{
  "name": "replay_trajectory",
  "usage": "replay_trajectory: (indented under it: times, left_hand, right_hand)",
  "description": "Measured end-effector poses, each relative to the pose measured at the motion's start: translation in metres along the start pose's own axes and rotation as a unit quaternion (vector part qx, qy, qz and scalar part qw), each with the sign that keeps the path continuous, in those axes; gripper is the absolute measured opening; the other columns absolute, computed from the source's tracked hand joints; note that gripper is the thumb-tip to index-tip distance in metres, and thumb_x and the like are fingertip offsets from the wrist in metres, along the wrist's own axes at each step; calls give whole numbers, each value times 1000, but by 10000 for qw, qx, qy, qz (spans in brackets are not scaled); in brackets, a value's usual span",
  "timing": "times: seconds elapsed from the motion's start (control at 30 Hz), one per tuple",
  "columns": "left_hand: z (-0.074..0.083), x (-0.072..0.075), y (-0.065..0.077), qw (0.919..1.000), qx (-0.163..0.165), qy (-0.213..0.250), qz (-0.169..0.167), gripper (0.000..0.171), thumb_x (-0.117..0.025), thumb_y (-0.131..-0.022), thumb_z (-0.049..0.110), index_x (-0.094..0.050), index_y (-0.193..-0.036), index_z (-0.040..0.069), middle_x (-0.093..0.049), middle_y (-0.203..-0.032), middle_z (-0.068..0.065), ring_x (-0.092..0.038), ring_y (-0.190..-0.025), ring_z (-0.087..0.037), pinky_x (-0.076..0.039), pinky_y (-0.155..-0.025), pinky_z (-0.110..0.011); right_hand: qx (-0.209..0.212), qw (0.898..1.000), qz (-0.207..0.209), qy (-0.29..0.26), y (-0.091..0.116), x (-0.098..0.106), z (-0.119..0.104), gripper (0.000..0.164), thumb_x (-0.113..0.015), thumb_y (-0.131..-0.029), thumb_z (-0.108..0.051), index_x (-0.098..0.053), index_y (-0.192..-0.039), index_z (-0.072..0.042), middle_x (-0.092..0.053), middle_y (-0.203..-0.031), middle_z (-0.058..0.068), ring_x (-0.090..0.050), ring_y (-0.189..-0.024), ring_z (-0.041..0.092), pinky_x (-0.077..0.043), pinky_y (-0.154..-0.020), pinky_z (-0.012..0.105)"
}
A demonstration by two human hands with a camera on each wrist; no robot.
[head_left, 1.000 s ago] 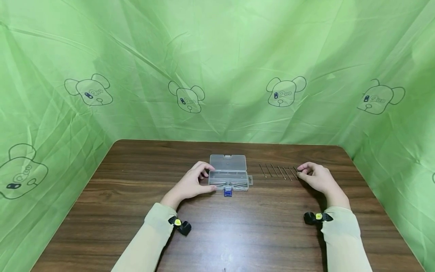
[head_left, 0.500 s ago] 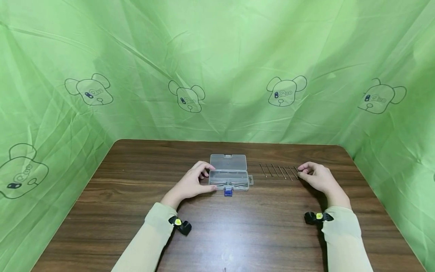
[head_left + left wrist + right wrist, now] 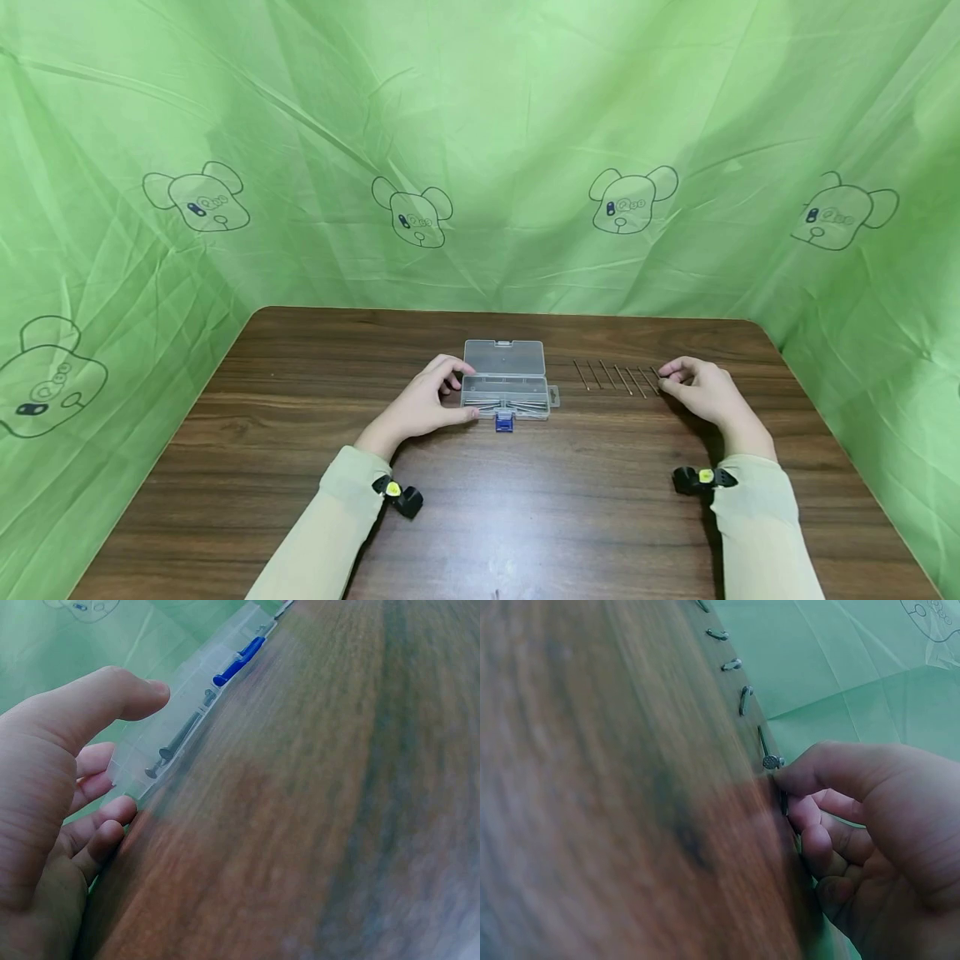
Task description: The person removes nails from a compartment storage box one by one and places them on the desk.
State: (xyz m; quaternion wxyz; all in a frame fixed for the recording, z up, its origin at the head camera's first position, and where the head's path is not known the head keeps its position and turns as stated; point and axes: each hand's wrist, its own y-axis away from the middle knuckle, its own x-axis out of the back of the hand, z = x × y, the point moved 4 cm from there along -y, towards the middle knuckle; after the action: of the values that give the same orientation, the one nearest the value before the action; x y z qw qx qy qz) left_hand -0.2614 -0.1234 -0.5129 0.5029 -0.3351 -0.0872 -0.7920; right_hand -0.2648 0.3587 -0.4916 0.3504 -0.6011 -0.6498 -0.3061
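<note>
A clear plastic box point(image 3: 503, 358) with a raised lid sits mid-table, several nails point(image 3: 180, 735) lying in its front compartment. My left hand point(image 3: 422, 402) holds the box at its left end, thumb at the front corner and fingers behind. To the right of the box, several nails point(image 3: 623, 380) lie side by side in a slanted row. At the right end of that row my right hand point(image 3: 708, 393) pinches a nail point(image 3: 784, 801) between thumb and index finger, close to the tabletop. The fingertips hide part of this nail.
A blue latch point(image 3: 504, 423) hangs at the box's front, and a clear hanging tab point(image 3: 554, 396) sticks out on its right side. The brown wooden table point(image 3: 480, 508) is enclosed by green cloth point(image 3: 510, 275) at the back and sides. Black wrist cameras point(image 3: 408, 502) sit on both wrists.
</note>
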Motion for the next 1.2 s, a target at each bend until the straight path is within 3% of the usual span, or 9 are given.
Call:
replay_trajectory:
  times: [0.47, 0.73, 0.9, 1.03, 1.2]
  left_hand:
    - [3, 3, 0, 10000, 25, 51, 21, 63, -96, -85, 31, -65, -138, 17, -59, -125, -2, -58, -103, -18, -50, -87, -36]
    - [3, 3, 1, 10000, 33, 41, -14, 64, -96, -84, 30, -65, -138, 19, -59, -126, -2, -58, -104, -18, -51, -87, -37]
    - [3, 2, 0, 10000, -20, -20, -32, 63, -96, -84, 27, -65, -138, 18, -59, -125, -1, -59, -103, -18, -51, -86, -36]
    - [2, 1, -1, 9999, -82, -60, -26, 64, -96, -83, 25, -64, -139, 17, -59, -124, 0, -59, -103, -18, -51, -86, -36]
    - [0, -2, 0, 9999, -93, -75, -7, 64, -95, -83, 25, -64, -138, 19, -59, -124, 1, -58, -103, -16, -51, -86, -35]
  right_hand:
    - [-3, 9998, 178, -46, 0, 6, 1, 29, -75, -104, -34, -76, -116, -7, -74, -101, 5, -64, -78, 8, -47, -76, 31]
    - [116, 9997, 194, -46, 0, 11, -6, 28, -74, -106, -35, -75, -117, -9, -74, -100, 4, -65, -79, 9, -48, -78, 34]
    - [310, 9988, 353, -152, 0, 23, -28, 26, -75, -105, -31, -76, -119, -9, -74, -101, 5, -63, -83, 9, -47, -79, 33]
    - [518, 9970, 435, -386, 0, 31, -52, 26, -77, -105, -32, -76, -120, -11, -73, -105, 5, -64, -88, 7, -47, -76, 24]
    - [970, 9933, 258, -572, 0, 30, -89, 25, -76, -105, -32, -76, -120, -13, -74, -104, 3, -67, -88, 13, -49, -76, 22]
